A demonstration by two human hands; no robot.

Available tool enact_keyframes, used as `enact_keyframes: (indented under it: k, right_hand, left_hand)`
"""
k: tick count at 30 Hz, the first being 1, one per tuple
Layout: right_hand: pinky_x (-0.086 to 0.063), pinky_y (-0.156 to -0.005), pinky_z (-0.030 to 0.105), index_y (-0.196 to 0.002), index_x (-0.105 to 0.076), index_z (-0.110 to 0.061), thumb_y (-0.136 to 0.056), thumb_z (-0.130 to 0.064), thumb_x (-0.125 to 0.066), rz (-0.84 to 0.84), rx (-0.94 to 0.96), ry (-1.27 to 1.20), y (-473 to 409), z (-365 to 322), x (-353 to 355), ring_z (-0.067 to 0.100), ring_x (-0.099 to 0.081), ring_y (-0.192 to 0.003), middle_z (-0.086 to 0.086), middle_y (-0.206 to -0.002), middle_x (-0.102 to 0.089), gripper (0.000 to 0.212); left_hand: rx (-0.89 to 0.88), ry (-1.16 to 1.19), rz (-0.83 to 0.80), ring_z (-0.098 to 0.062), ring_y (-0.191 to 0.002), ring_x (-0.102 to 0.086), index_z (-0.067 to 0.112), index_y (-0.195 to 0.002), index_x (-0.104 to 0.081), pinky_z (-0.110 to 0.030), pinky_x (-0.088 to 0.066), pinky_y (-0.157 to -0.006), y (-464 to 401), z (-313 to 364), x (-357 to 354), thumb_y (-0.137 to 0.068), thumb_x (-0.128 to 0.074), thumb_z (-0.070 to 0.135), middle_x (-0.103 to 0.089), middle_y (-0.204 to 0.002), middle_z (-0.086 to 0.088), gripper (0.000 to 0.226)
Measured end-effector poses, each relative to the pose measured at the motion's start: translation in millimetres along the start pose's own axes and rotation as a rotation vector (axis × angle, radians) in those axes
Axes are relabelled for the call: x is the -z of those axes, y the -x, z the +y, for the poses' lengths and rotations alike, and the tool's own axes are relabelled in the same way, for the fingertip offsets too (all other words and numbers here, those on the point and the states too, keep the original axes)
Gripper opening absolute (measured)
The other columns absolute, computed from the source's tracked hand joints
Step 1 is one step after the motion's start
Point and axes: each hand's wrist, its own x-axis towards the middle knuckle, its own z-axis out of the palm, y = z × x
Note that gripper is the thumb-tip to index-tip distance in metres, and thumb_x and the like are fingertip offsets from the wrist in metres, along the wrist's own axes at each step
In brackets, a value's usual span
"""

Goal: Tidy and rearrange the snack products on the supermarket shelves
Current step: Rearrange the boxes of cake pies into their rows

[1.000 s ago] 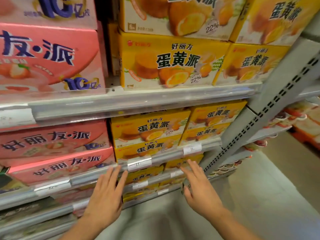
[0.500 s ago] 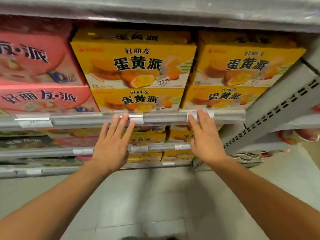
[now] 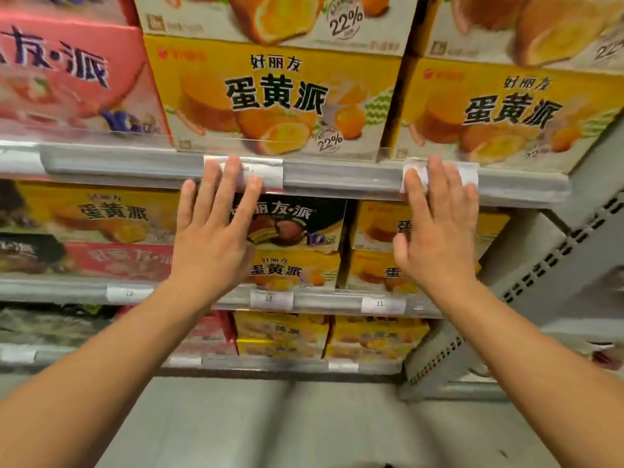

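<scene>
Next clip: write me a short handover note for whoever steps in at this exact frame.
Left hand: open, holding nothing, fingertips up at the shelf rail.
Right hand: open, holding nothing, fingers over a price tag on that rail.
Stock: yellow boxes stand above the rail beside a pink box; one dark box sits among yellow ones below.
Done: no box in hand.
Left: probably regroup the mixed lower shelf.

Both arms reach forward, bare. Left hand point(image 3: 213, 228) flat, fingers straight and spread. Right hand point(image 3: 435, 224) likewise, palm forward
</scene>
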Motion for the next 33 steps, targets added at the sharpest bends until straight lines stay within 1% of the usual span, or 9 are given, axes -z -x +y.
enact_keyframes:
  k: [4,8,13,16,19,25,29,31,33]
  right_hand:
    - [-0.004,-0.118,0.052,-0.150,-0.025,-0.015,-0.064,-0.014,-0.065,0.135,-0.018,0.017,-1,-3,-14,0.033,-0.013,-0.145,0.017,-0.157,-0.022,0.095]
    - [0.000,-0.119,0.049,-0.149,-0.022,-0.016,-0.062,-0.012,-0.065,0.173,-0.017,0.030,-1,-2,-23,0.032,-0.011,-0.145,0.014,-0.157,-0.020,0.097]
    - [0.003,-0.118,0.047,-0.149,-0.021,-0.016,-0.063,-0.013,-0.066,0.165,-0.017,0.026,-1,-2,-22,0.031,-0.009,-0.145,0.014,-0.157,-0.019,0.097]
    - [0.003,-0.118,0.046,-0.150,-0.021,-0.016,-0.064,-0.013,-0.067,0.142,-0.009,0.027,1,-1,-20,0.032,-0.010,-0.146,0.014,-0.158,-0.018,0.097]
    - [0.003,-0.119,0.046,-0.150,-0.020,-0.017,-0.065,-0.013,-0.067,0.143,-0.005,0.026,0,0,-20,0.032,-0.009,-0.146,0.014,-0.158,-0.017,0.097]
    - [0.008,-0.118,0.044,-0.150,-0.018,-0.017,-0.064,-0.014,-0.067,0.127,-0.018,0.015,0,-1,-21,0.031,-0.006,-0.146,0.013,-0.159,-0.014,0.099]
    - [0.008,-0.119,0.047,-0.151,-0.013,-0.018,-0.065,-0.018,-0.066,0.063,-0.022,0.005,2,-1,-18,0.031,-0.002,-0.148,0.013,-0.160,-0.009,0.101]
    - [0.010,-0.118,0.047,-0.152,-0.010,-0.017,-0.067,-0.020,-0.064,0.043,-0.029,-0.012,1,-1,-14,0.030,0.004,-0.148,0.013,-0.161,-0.004,0.101]
    - [0.013,-0.118,0.046,-0.153,-0.005,-0.016,-0.073,-0.024,-0.061,0.035,-0.029,-0.079,10,-6,-14,0.028,0.013,-0.148,0.013,-0.162,0.006,0.099]
  left_hand:
    - [0.034,0.000,0.073,-0.042,-0.148,-0.002,0.010,-0.155,-0.013,-0.056,-0.003,-0.119,2,9,-10,-0.071,-0.060,0.016,-0.008,-0.160,-0.023,0.096]
    - [-0.370,-0.022,0.068,-0.038,-0.146,-0.020,0.009,-0.149,-0.031,-0.057,-0.017,-0.117,35,25,-34,-0.080,-0.066,0.019,-0.025,-0.157,-0.019,0.078]
    - [0.025,-0.012,-0.131,-0.037,-0.147,-0.013,0.006,-0.151,-0.024,-0.051,-0.008,-0.120,11,23,-34,-0.079,-0.074,0.033,-0.022,-0.157,-0.021,0.091]
    - [0.140,-0.069,-0.223,-0.037,-0.147,-0.014,0.012,-0.154,-0.016,-0.051,-0.004,-0.121,-12,13,-31,-0.083,-0.066,0.053,-0.020,-0.158,-0.018,0.097]
    - [0.141,-0.114,-0.239,-0.038,-0.144,-0.019,0.019,-0.152,-0.026,-0.053,-0.008,-0.120,-19,7,-29,-0.082,-0.064,0.058,-0.025,-0.155,-0.016,0.089]
    - [0.135,-0.082,-0.216,-0.040,-0.135,-0.037,0.010,-0.127,-0.050,-0.051,-0.015,-0.119,-20,11,-22,-0.070,-0.083,0.040,-0.050,-0.137,-0.021,0.073]
    - [0.083,-0.036,-0.182,-0.039,-0.110,-0.058,0.007,-0.105,-0.056,-0.051,-0.034,-0.107,-17,10,-9,-0.060,-0.091,0.033,-0.065,-0.108,-0.016,0.062]
    - [0.053,0.008,-0.141,-0.040,-0.096,-0.060,0.003,-0.108,-0.058,-0.049,-0.046,-0.091,-12,12,-1,-0.056,-0.094,0.024,-0.064,-0.103,-0.018,0.067]
    - [0.040,0.059,-0.129,-0.042,-0.098,-0.058,-0.002,-0.123,-0.056,-0.049,-0.048,-0.087,-2,15,5,-0.057,-0.093,0.016,-0.062,-0.109,-0.022,0.078]
